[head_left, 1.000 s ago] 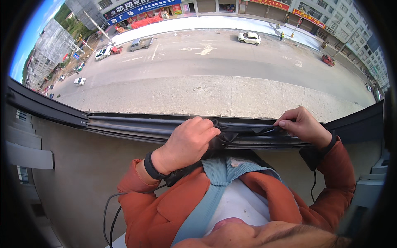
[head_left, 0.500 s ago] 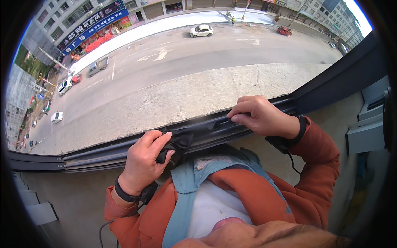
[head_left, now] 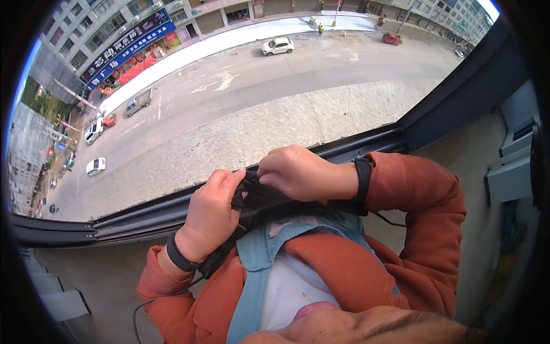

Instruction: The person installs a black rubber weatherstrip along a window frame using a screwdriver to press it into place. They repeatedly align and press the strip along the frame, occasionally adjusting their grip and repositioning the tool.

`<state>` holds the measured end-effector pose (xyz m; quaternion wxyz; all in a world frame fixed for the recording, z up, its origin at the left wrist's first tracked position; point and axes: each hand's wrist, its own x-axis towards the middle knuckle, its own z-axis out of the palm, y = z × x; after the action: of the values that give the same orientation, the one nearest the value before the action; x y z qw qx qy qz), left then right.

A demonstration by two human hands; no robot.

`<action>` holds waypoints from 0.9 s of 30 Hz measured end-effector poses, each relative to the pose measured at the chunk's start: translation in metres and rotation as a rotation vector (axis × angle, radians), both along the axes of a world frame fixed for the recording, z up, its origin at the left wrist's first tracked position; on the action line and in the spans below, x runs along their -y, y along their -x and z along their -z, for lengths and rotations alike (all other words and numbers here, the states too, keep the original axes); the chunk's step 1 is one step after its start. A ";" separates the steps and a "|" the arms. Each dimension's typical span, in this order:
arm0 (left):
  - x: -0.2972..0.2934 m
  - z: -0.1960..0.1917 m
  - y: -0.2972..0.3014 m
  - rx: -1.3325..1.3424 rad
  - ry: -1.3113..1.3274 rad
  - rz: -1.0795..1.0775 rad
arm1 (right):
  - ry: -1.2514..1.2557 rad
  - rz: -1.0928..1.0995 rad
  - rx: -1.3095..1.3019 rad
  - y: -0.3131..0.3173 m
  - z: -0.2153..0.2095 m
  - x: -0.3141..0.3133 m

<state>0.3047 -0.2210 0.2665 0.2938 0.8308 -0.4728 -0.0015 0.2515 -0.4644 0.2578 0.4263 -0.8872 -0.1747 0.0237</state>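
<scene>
- At the window sill, your left hand (head_left: pixel 213 213) and right hand (head_left: pixel 298 172) meet over a small black strap piece (head_left: pixel 252 192) — both are closed on it, fingers curled, thumbs pressing from your side.
- The black strap piece sits just above your chest, in front of the dark window frame (head_left: pixel 132 221); held this close, it stays under your eyes and within reach of both thumbs.
- Each wrist carries a black band (head_left: pixel 362 179), with a thin cable (head_left: pixel 395 221) trailing from the right one.
- A light blue strap (head_left: pixel 258 269) runs down your orange jacket (head_left: pixel 424 241) — the black piece appears to lie at its upper end, though the join is hidden.
- Beyond the glass lies a street (head_left: pixel 275 86) with cars, far below.
</scene>
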 end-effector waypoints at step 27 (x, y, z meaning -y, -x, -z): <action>0.098 -0.092 -0.232 0.387 0.249 0.022 | -0.430 0.628 0.115 0.033 -0.049 0.128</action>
<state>0.5364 -0.3192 0.3581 0.2979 0.7677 -0.5259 0.2128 0.2190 -0.5925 0.3073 0.5785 -0.7878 0.0812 -0.1951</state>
